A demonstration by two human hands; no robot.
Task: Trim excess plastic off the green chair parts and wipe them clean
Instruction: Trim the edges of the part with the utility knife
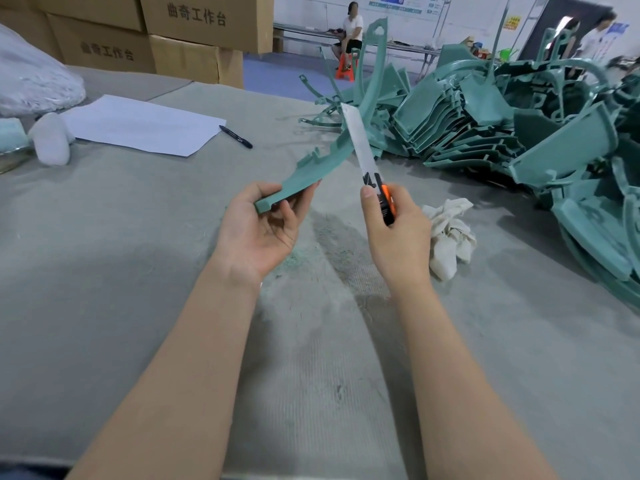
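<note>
My left hand (259,230) grips the near end of a long curved green chair part (313,174), which rises away to the upper right above the table. My right hand (394,237) is closed on an orange-and-black utility knife (367,157). Its long blade is extended and points up, crossing the part's right edge near the middle. A crumpled white cloth (448,233) lies on the table just right of my right hand. Green shavings dust the grey table cover (104,271) under my hands.
A big heap of green chair parts (519,133) fills the table's right side. A sheet of paper (138,124), a black pen (236,136) and a white bundle (52,138) lie at the left. Cardboard boxes (173,32) stand behind. People are in the background.
</note>
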